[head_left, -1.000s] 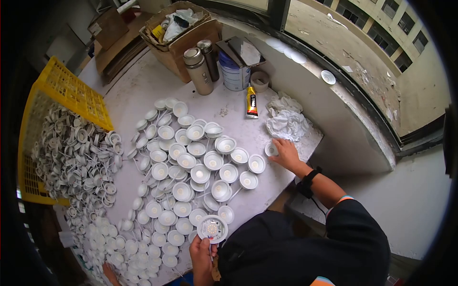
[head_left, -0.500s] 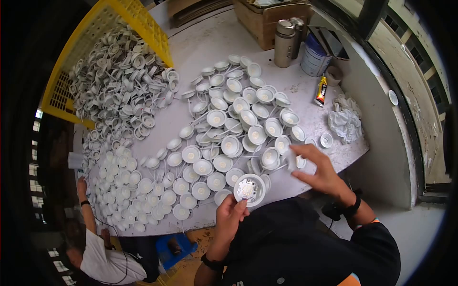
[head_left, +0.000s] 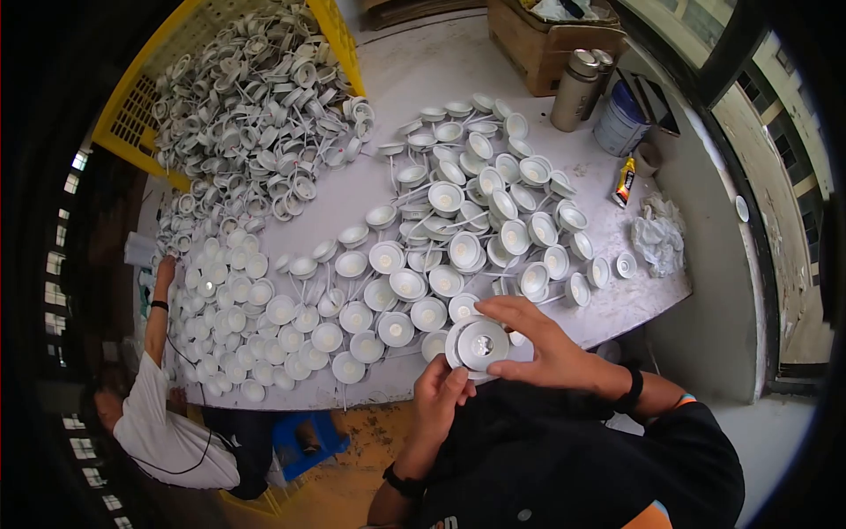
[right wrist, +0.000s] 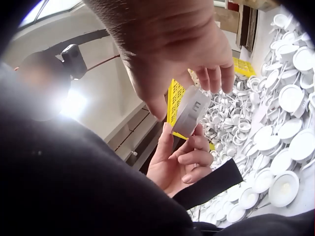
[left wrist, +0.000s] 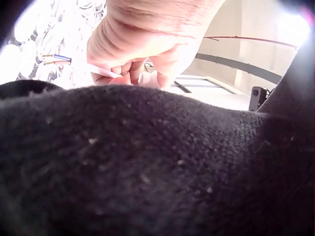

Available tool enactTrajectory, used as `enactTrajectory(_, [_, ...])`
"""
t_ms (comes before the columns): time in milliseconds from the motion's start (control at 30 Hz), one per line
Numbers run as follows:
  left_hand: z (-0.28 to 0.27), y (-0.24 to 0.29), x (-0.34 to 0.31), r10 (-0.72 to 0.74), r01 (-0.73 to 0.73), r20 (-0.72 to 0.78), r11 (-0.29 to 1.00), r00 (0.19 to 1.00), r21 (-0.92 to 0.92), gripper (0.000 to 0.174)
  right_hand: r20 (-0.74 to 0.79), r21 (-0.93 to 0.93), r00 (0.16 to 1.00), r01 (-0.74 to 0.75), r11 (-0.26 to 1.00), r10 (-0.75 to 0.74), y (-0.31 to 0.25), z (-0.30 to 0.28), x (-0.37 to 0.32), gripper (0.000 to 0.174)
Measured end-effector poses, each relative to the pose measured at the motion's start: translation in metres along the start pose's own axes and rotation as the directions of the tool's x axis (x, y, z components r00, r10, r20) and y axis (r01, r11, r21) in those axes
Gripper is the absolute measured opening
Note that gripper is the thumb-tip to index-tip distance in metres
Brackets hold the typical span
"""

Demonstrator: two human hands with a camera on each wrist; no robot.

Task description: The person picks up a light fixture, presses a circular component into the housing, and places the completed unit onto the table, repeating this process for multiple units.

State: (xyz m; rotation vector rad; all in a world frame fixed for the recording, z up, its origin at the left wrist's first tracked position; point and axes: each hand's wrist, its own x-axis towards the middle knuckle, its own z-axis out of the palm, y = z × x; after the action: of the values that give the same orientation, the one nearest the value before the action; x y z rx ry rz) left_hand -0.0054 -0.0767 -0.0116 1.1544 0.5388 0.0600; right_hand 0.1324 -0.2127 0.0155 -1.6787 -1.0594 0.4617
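In the head view my left hand point(head_left: 438, 401) pinches a white round downlight point(head_left: 453, 351) by its rim, above the table's near edge. A smaller white reflector cup point(head_left: 476, 342) sits over its face. My right hand point(head_left: 555, 348) is spread around the light's far side, thumb and fingers apart, fingertips close to the rim. The right wrist view shows the light's side point(right wrist: 189, 115) with a dark printed mark, left-hand fingers below it and the right hand above. In the left wrist view a white cable point(left wrist: 101, 70) with bared coloured wires extends beside the curled left hand point(left wrist: 147, 34).
Many white downlights point(head_left: 407, 284) with cables cover the table point(head_left: 352, 31). A tipped yellow crate point(head_left: 339, 44) spills more parts at the left. A glue tube point(head_left: 625, 182), crumpled tissue point(head_left: 658, 238) and flask point(head_left: 575, 91) stand right. Another person point(head_left: 181, 423) works at far left.
The right hand has brought a white cup from the table's right side over to the downlight in the left hand. The light's exposed circuit face is now covered. The head view has turned left.
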Motion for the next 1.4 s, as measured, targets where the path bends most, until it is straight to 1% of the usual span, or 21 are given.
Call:
enactTrajectory(33, [-0.002,0.001,0.000,0.003,-0.003,-0.002,1.000,1.000,0.001,0.026,-0.021,0.127,0.996,-0.081,0.989,0.084,0.000,0.001,0.003,0.056])
enactTrajectory(67, [-0.005,0.002,-0.002,-0.016,0.016,0.010,1.000,1.000,-0.018,0.026,-0.021,0.132,0.996,-0.082,0.988,0.085,0.001,0.003,0.004,0.056])
enactTrajectory(133, [-0.009,0.001,-0.003,-0.032,0.033,0.017,0.999,0.999,-0.037,0.027,0.086,0.214,0.948,-0.317,0.924,0.306,0.004,0.006,0.007,0.045])
enactTrajectory(233, [-0.013,-0.001,-0.003,-0.019,0.020,0.011,0.997,1.000,-0.069,0.028,0.067,0.235,0.945,-0.326,0.916,0.320,0.003,0.019,0.006,0.038])
enactTrajectory(300, [-0.012,0.004,-0.002,-0.021,0.021,0.019,1.000,1.000,0.016,0.028,0.057,0.264,0.938,-0.345,0.901,0.343,0.001,0.022,0.011,0.038])
enactTrajectory(333, [-0.008,0.008,-0.004,-0.037,0.037,0.014,0.999,0.999,0.008,0.028,0.045,0.186,0.933,-0.360,0.914,0.358,-0.006,0.021,0.015,0.037])
enactTrajectory(400, [-0.001,0.016,-0.004,0.062,-0.064,0.018,0.985,0.998,0.163,0.029,0.033,0.107,0.926,-0.376,0.920,0.375,-0.008,0.024,0.015,0.037])
enactTrajectory(500, [-0.005,0.015,-0.002,0.084,-0.092,0.043,0.971,0.996,0.219,0.026,-0.060,0.100,0.962,-0.259,0.961,0.266,-0.002,0.030,0.014,0.035])
enactTrajectory(567, [-0.008,0.012,0.000,0.079,-0.079,0.006,0.977,0.997,0.199,0.025,0.030,0.265,0.901,-0.425,0.865,0.434,-0.001,0.028,0.012,0.033])
enactTrajectory(733, [-0.011,0.009,0.003,0.047,-0.040,-0.023,0.969,0.999,0.244,0.024,0.104,0.268,0.870,-0.491,0.829,0.482,-0.003,0.029,0.009,0.033])
enactTrajectory(767, [-0.006,0.012,0.002,0.095,-0.070,-0.054,0.932,0.994,0.354,0.026,0.122,0.240,0.855,-0.519,0.821,0.505,-0.005,0.029,0.010,0.033])
enactTrajectory(800, [-0.003,0.015,0.002,0.146,-0.094,-0.079,0.883,0.986,0.461,0.027,0.125,0.242,0.853,-0.521,0.818,0.506,-0.005,0.030,0.010,0.033])
enactTrajectory(900, [-0.002,0.017,0.001,0.142,-0.053,-0.110,0.816,0.984,0.576,0.025,0.102,0.205,0.870,-0.492,0.846,0.482,-0.004,0.034,0.010,0.034])
enactTrajectory(1000, [-0.002,0.017,-0.001,0.192,-0.078,-0.125,0.790,0.973,0.608,0.025,0.066,0.168,0.901,-0.433,0.885,0.428,0.000,0.040,0.010,0.035])
enactTrajectory(1100, [-0.009,0.011,-0.003,0.185,-0.067,-0.137,0.797,0.973,0.600,0.026,0.047,0.162,0.944,-0.331,0.930,0.328,0.000,0.045,0.013,0.034])
enactTrajectory(1167, [-0.011,0.010,-0.004,0.187,-0.066,-0.149,0.810,0.971,0.582,0.027,0.144,0.249,0.890,-0.455,0.855,0.432,0.000,0.047,0.014,0.034])
enactTrajectory(1200, [-0.013,0.011,-0.006,0.180,-0.068,-0.145,0.822,0.973,0.566,0.027,0.172,0.256,0.896,-0.442,0.859,0.410,0.002,0.051,0.014,0.034])
enactTrajectory(1233, [-0.014,0.014,-0.008,0.110,-0.012,-0.167,0.865,0.980,0.501,0.028,0.131,0.282,0.897,-0.442,0.852,0.422,0.006,0.055,0.012,0.034])
enactTrajectory(1267, [-0.018,0.014,-0.009,0.119,-0.006,-0.192,0.863,0.974,0.505,0.028,0.087,0.307,0.894,-0.444,0.842,0.440,0.009,0.057,0.012,0.034])
enactTrajectory(1333, [-0.026,0.012,-0.010,0.096,-0.037,-0.153,0.936,0.984,0.351,0.026,0.110,0.285,0.877,-0.479,0.830,0.468,0.007,0.057,0.016,0.034])
enactTrajectory(1400, [-0.033,0.012,-0.012,0.077,-0.007,-0.175,0.929,0.982,0.370,0.027,0.054,0.162,0.944,-0.329,0.930,0.325,0.011,0.063,0.017,0.035])
